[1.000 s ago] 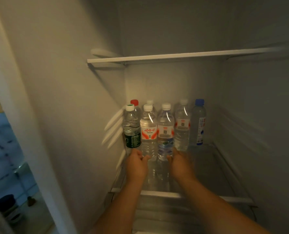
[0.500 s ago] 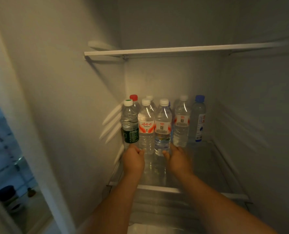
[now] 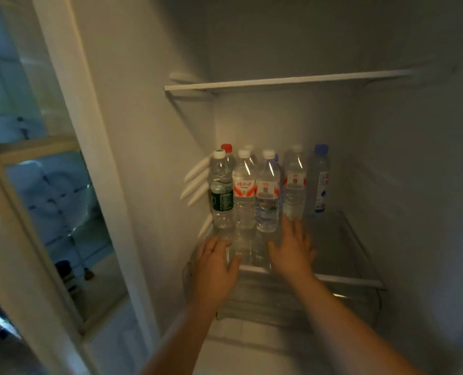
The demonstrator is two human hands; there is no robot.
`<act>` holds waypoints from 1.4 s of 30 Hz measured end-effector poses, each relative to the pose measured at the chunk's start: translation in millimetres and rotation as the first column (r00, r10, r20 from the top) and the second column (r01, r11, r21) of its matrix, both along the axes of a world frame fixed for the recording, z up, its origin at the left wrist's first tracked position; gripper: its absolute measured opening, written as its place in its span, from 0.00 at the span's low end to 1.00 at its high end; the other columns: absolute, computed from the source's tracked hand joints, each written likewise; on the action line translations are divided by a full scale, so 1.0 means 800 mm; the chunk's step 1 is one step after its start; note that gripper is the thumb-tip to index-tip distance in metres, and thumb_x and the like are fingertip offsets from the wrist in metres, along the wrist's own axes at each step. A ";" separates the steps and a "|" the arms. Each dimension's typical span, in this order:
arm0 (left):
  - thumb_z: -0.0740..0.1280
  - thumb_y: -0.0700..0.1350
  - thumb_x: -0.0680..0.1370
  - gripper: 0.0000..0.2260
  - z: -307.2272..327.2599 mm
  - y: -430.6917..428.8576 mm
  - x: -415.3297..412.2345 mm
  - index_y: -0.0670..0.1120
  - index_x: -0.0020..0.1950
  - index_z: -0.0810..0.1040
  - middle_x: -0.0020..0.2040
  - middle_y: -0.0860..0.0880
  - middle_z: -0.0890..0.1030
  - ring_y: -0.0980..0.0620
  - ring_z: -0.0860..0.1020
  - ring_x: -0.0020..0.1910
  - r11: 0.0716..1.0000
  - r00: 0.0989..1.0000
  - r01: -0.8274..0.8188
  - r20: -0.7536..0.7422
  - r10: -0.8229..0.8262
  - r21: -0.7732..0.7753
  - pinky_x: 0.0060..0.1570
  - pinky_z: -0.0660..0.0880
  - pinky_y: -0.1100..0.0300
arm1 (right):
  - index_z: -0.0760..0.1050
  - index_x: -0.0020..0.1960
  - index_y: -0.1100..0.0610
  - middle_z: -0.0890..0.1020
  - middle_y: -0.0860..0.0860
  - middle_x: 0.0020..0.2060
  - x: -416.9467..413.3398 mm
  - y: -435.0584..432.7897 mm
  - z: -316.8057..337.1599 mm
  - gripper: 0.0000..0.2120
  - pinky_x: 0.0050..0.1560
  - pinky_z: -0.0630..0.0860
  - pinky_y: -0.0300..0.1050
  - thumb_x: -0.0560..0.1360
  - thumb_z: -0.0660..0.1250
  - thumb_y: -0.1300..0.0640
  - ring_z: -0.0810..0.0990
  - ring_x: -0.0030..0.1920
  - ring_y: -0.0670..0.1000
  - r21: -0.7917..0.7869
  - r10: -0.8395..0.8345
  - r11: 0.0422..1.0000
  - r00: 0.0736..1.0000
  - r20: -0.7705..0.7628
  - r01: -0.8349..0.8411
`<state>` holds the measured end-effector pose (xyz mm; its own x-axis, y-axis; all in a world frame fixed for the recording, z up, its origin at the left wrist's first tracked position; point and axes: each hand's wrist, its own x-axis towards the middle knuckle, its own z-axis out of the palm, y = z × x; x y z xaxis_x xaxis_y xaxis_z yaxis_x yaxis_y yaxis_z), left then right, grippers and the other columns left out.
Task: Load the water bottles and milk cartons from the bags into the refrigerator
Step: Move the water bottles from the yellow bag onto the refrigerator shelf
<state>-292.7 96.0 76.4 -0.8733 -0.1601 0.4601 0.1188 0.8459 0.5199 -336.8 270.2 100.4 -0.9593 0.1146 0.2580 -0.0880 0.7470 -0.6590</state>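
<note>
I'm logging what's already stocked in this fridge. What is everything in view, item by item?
water bottles: about eight, clear, with white, red or blue caps, clustered at the back left of the glass shelf; rear ones partly hidden
glass shelf: one, clear with a white front rim, under the bottles
upper shelf: one, white-edged, above the bottles
shelf rails: several, white, on the left inner wall
drawer: one, clear, below the glass shelf
left hand: open, holding nothing, in front of the leftmost bottle
right hand: open, holding nothing, in front of the middle bottles

Dim light falls on a pale floor [image 3: 107,286] at far left.
</note>
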 end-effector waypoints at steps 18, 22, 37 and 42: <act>0.42 0.72 0.75 0.33 -0.064 -0.011 0.296 0.63 0.76 0.33 0.78 0.54 0.31 0.50 0.31 0.76 0.947 0.975 -0.027 0.201 0.096 -0.320 0.76 0.40 0.47 | 0.46 0.79 0.45 0.45 0.51 0.80 0.262 -0.015 -0.069 0.32 0.75 0.40 0.64 0.80 0.55 0.42 0.40 0.78 0.58 0.373 0.177 0.913 0.984 -0.005 -0.163; 0.37 0.73 0.72 0.36 -0.071 -0.019 0.376 0.62 0.77 0.35 0.78 0.54 0.31 0.49 0.33 0.77 0.941 0.962 -0.016 0.251 0.106 -0.338 0.74 0.38 0.48 | 0.48 0.79 0.45 0.47 0.49 0.80 0.340 -0.013 -0.095 0.30 0.75 0.41 0.62 0.80 0.55 0.43 0.43 0.79 0.57 0.341 0.207 0.919 0.978 0.008 -0.197; 0.44 0.73 0.75 0.35 -0.142 -0.004 0.660 0.60 0.79 0.49 0.81 0.53 0.50 0.47 0.47 0.79 0.977 0.944 0.122 0.324 -0.060 -0.173 0.74 0.45 0.48 | 0.62 0.76 0.47 0.63 0.49 0.76 0.654 0.046 -0.172 0.29 0.69 0.59 0.58 0.76 0.54 0.41 0.59 0.75 0.57 0.360 0.241 0.898 0.968 0.076 -0.252; 0.43 0.75 0.73 0.36 -0.181 0.034 0.726 0.61 0.79 0.51 0.80 0.56 0.52 0.50 0.47 0.79 0.989 0.913 0.138 0.394 -0.109 -0.045 0.75 0.50 0.44 | 0.62 0.76 0.47 0.63 0.47 0.76 0.737 0.088 -0.193 0.30 0.70 0.57 0.56 0.76 0.50 0.39 0.58 0.75 0.55 0.362 0.234 0.890 0.959 0.157 -0.276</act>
<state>288.3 123.1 -68.8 -0.9962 -0.0192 0.0853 0.0248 0.8735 0.4861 253.0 340.7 -54.2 -0.9664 -0.2231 0.1274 -0.2542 0.9019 -0.3493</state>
